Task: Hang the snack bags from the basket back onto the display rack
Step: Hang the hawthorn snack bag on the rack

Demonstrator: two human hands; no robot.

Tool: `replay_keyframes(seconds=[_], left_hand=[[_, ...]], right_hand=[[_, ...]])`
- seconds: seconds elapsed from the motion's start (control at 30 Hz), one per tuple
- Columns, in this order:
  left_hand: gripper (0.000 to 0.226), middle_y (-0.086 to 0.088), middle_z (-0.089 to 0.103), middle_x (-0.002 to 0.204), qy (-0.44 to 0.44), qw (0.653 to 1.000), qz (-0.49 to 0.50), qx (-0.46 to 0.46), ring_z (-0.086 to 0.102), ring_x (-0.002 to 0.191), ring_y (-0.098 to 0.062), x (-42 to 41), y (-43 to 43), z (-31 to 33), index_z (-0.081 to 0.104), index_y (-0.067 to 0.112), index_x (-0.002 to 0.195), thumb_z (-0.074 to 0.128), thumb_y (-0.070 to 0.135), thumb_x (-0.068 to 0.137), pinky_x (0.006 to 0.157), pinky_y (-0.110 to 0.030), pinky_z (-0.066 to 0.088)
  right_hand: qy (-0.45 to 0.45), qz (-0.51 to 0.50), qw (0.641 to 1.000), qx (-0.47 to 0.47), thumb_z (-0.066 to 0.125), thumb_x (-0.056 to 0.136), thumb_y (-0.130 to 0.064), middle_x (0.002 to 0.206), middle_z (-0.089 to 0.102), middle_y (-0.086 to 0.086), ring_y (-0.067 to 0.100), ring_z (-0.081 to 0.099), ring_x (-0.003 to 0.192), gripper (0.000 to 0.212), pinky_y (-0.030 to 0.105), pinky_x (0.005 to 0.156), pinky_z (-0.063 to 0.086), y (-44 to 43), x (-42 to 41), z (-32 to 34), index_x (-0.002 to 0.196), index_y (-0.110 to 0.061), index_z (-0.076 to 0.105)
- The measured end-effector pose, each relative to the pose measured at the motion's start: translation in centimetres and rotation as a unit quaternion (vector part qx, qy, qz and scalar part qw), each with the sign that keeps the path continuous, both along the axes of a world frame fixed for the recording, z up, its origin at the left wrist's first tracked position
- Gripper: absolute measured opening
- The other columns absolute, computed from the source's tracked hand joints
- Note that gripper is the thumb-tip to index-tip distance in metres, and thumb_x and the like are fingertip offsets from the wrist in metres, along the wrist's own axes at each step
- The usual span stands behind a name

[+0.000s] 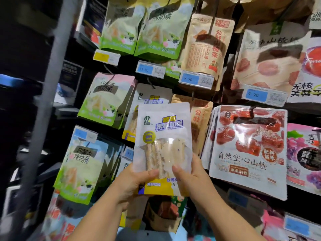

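A white snack bag with blue and yellow print and a clear window is held upright in front of the display rack. My left hand grips its lower left corner, thumb across the front. My right hand grips the lower right side, thumb on the window. Directly behind it hangs a matching white and yellow bag on a hook. The basket is out of view.
Green milk-stick bags hang to the left, brown hawthorn bags above and behind, red hawthorn bags to the right. Price tags sit on the hook ends. A grey upright post stands at the left.
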State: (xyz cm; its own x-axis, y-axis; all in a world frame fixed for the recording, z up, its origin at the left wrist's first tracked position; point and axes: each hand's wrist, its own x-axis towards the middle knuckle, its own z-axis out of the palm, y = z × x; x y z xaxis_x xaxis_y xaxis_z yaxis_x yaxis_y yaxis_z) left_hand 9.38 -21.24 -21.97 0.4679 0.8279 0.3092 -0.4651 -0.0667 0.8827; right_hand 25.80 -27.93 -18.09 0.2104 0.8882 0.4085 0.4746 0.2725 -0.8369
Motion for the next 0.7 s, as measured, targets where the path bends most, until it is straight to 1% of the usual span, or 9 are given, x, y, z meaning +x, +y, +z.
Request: replay_keyframes(seconds=[0.13,0.2,0.27,0.4,0.47,0.53,0.6,0.63,0.7], left_hand=[[0.045,-0.014,0.075,0.102,0.01,1.0,0.016,0.002,0.074,0.086,-0.025,-1.6,1.9,0.2,0.066,0.008,0.117,0.07,0.012,0.073,0.065,-0.029,0.058],[0.047,-0.016,0.075,0.101,0.014,1.0,0.022,0.001,0.074,0.085,-0.026,-2.2,3.0,0.5,0.068,0.007,0.114,0.08,0.009,0.068,0.065,-0.031,0.059],[0.048,-0.016,0.075,0.102,0.017,0.999,0.031,0.009,0.073,0.088,-0.03,-2.8,4.3,1.1,0.068,0.008,0.113,0.078,0.013,0.066,0.07,-0.036,0.06],[0.052,-0.015,0.075,0.103,0.012,0.998,0.06,0.033,0.073,0.093,-0.031,-3.5,6.8,2.6,0.066,0.009,0.115,0.076,0.016,0.064,0.074,-0.036,0.059],[0.057,-0.013,0.076,0.099,0.011,0.995,0.093,0.031,0.073,0.089,-0.03,-3.7,7.9,3.2,0.064,0.009,0.113,0.081,0.019,0.059,0.074,-0.038,0.059],[0.067,-0.013,0.075,0.099,0.009,0.991,0.131,0.038,0.073,0.089,-0.031,-3.8,8.9,3.6,0.063,0.011,0.113,0.088,0.029,0.053,0.078,-0.045,0.06],[0.079,-0.012,0.074,0.101,0.007,0.984,0.173,0.046,0.072,0.091,-0.032,-4.0,9.8,4.0,0.062,0.016,0.111,0.089,0.044,0.042,0.081,-0.053,0.058],[0.08,-0.011,0.074,0.1,0.002,0.98,0.194,0.048,0.072,0.09,-0.032,-4.1,10.1,4.2,0.062,0.019,0.108,0.087,0.048,0.037,0.081,-0.053,0.058],[0.078,-0.009,0.074,0.098,-0.007,0.974,0.218,0.056,0.072,0.09,-0.031,-4.3,10.9,4.4,0.062,0.022,0.104,0.086,0.05,0.035,0.083,-0.055,0.057]], right_hand=[[0.023,0.023,0.999,-0.003,0.074,0.064,-0.04,0.114,0.069,-0.015,0.006,0.068,0.101,0.06,0.038,0.093,0.055,2.1,-1.6,0.2,0.117,-0.055,0.049],[0.036,0.023,0.999,0.008,0.074,0.059,-0.043,0.115,0.068,-0.013,0.009,0.068,0.103,0.06,0.04,0.094,0.055,3.4,-2.2,0.4,0.113,-0.054,0.051],[0.051,0.02,0.998,0.021,0.074,0.055,-0.045,0.118,0.066,-0.013,0.012,0.066,0.107,0.062,0.043,0.096,0.053,4.6,-2.8,0.8,0.112,-0.055,0.05],[0.079,0.03,0.995,0.058,0.077,0.069,-0.031,0.118,0.067,-0.014,0.012,0.065,0.11,0.057,0.044,0.099,0.051,6.9,-3.8,1.6,0.119,-0.047,0.054],[0.092,0.031,0.992,0.077,0.076,0.067,-0.031,0.117,0.069,-0.011,0.013,0.066,0.109,0.06,0.046,0.099,0.052,8.2,-4.2,2.0,0.122,-0.043,0.054],[0.105,0.031,0.989,0.097,0.077,0.068,-0.026,0.116,0.07,-0.008,0.015,0.068,0.107,0.06,0.047,0.097,0.053,9.4,-4.6,2.5,0.122,-0.04,0.055],[0.11,0.038,0.987,0.109,0.077,0.079,-0.012,0.116,0.07,-0.008,0.015,0.068,0.107,0.056,0.045,0.096,0.053,10.5,-4.8,2.9,0.124,-0.037,0.054],[0.11,0.043,0.987,0.113,0.074,0.083,-0.007,0.116,0.07,-0.008,0.014,0.067,0.107,0.056,0.042,0.095,0.053,11.0,-5.0,3.1,0.127,-0.035,0.053],[0.105,0.044,0.986,0.123,0.075,0.083,-0.008,0.116,0.07,-0.01,0.011,0.067,0.107,0.058,0.04,0.095,0.053,11.7,-5.3,3.4,0.13,-0.032,0.051]])
